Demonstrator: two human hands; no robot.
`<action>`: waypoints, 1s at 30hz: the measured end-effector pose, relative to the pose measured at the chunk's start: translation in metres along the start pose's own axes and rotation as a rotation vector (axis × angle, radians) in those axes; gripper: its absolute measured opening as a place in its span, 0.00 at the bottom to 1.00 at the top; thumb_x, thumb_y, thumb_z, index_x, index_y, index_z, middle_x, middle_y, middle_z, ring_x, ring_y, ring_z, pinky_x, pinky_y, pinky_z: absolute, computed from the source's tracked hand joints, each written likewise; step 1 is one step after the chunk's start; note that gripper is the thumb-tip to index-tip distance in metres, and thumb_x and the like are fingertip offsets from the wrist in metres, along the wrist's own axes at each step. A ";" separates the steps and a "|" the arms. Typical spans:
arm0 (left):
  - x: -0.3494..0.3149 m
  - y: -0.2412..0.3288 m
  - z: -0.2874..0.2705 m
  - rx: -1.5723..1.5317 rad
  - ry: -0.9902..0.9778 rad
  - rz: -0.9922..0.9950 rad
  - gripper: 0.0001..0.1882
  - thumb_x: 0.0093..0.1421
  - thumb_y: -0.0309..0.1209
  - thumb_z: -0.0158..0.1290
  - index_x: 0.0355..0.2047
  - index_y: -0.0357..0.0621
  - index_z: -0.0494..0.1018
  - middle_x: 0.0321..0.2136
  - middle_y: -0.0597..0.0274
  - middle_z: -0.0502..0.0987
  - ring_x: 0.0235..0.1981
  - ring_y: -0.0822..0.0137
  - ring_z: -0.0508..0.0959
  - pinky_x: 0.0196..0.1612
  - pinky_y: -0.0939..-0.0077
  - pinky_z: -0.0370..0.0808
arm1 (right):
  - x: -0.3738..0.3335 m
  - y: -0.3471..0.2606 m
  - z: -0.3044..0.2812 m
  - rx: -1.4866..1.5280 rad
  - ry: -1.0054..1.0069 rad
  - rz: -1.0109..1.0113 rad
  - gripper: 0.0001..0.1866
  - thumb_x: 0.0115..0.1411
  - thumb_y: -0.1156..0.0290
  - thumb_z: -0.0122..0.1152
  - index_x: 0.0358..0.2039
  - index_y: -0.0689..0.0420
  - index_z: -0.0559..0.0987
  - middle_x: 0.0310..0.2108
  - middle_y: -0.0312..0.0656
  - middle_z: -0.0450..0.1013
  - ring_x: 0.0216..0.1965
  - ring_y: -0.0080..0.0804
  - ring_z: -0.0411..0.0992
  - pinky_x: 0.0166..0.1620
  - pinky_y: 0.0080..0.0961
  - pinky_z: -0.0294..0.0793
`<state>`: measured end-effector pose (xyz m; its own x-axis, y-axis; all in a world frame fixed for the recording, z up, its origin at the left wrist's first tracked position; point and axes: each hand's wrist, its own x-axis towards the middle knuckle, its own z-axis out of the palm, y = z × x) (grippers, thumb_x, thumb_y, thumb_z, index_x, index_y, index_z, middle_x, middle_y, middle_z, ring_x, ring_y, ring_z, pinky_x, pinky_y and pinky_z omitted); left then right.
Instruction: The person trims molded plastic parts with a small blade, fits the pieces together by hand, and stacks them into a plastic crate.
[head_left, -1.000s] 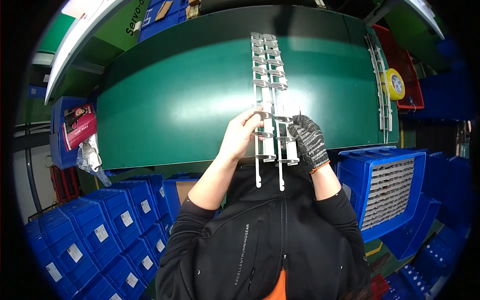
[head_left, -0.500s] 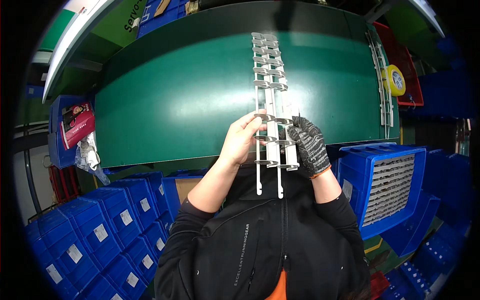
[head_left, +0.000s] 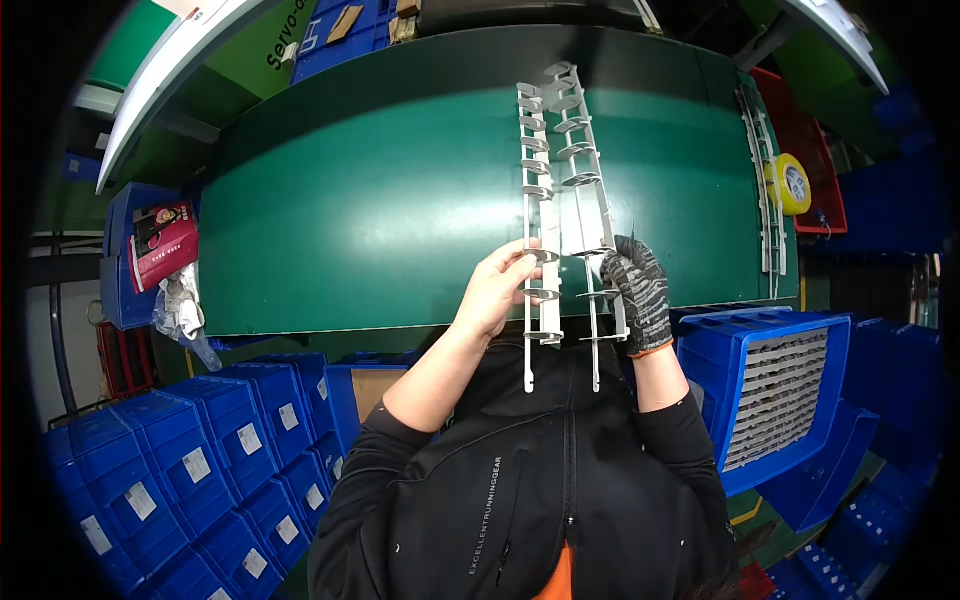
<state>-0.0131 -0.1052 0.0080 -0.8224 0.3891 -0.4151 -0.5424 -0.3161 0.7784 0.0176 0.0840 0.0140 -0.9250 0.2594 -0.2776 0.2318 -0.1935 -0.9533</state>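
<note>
While the left hand (head_left: 490, 298) clamps fingers (head_left: 520, 267) on the left rack (head_left: 547, 215) and the gloved right hand (head_left: 643, 292) on the right rack (head_left: 602, 200), both run mostly toward twelve o'clock; a blue crate (head_left: 718, 350) at four holds grey strips (head_left: 775, 402).

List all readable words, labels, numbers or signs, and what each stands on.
Wording not copied.
Black zipped jacket: pale lettering, legible.
Green panel: black lettering, partly hidden.
Glossy red plastic packet: print too blurred.
White paper labels on stacked blue plastic bins: too small.
Yellow round object: markings too small.
</note>
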 end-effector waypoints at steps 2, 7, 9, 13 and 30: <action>0.006 -0.007 -0.001 0.049 0.045 -0.003 0.19 0.57 0.32 0.48 0.48 0.37 0.63 0.41 0.59 0.69 0.36 0.72 0.72 0.29 0.77 0.74 | 0.005 -0.001 0.004 -0.383 0.007 -0.154 0.16 0.49 0.69 0.59 0.37 0.62 0.72 0.24 0.38 0.71 0.25 0.24 0.68 0.31 0.19 0.69; 0.039 -0.058 -0.014 0.258 0.093 0.035 0.14 0.56 0.29 0.48 0.42 0.38 0.65 0.31 0.62 0.73 0.28 0.74 0.73 0.25 0.81 0.71 | 0.009 0.000 0.017 -1.059 -0.111 -0.175 0.23 0.47 0.57 0.58 0.39 0.60 0.72 0.34 0.51 0.71 0.36 0.46 0.70 0.40 0.35 0.69; 0.046 -0.064 -0.012 0.528 0.071 0.048 0.14 0.55 0.30 0.49 0.40 0.38 0.66 0.26 0.61 0.74 0.25 0.75 0.73 0.26 0.81 0.71 | 0.016 0.022 0.009 -1.101 -0.125 -0.276 0.24 0.48 0.55 0.57 0.41 0.60 0.72 0.39 0.50 0.70 0.40 0.44 0.69 0.42 0.34 0.69; 0.058 -0.036 -0.022 0.750 -0.156 -0.188 0.18 0.56 0.38 0.49 0.42 0.38 0.69 0.33 0.60 0.74 0.34 0.71 0.73 0.34 0.76 0.73 | 0.017 0.027 0.002 -1.046 -0.139 -0.240 0.25 0.47 0.56 0.58 0.41 0.60 0.72 0.39 0.50 0.70 0.40 0.44 0.69 0.43 0.33 0.69; 0.169 -0.014 0.008 0.826 0.336 0.139 0.21 0.42 0.37 0.58 0.30 0.32 0.69 0.25 0.51 0.76 0.27 0.62 0.77 0.34 0.72 0.72 | 0.042 0.004 -0.007 -1.172 -0.143 -0.186 0.30 0.48 0.51 0.55 0.49 0.52 0.67 0.45 0.49 0.65 0.47 0.40 0.65 0.47 0.34 0.66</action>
<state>-0.1425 -0.0279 -0.0691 -0.9485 0.0792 -0.3069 -0.2449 0.4313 0.8683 -0.0186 0.1008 -0.0021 -0.9813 0.0700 -0.1791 0.1557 0.8362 -0.5259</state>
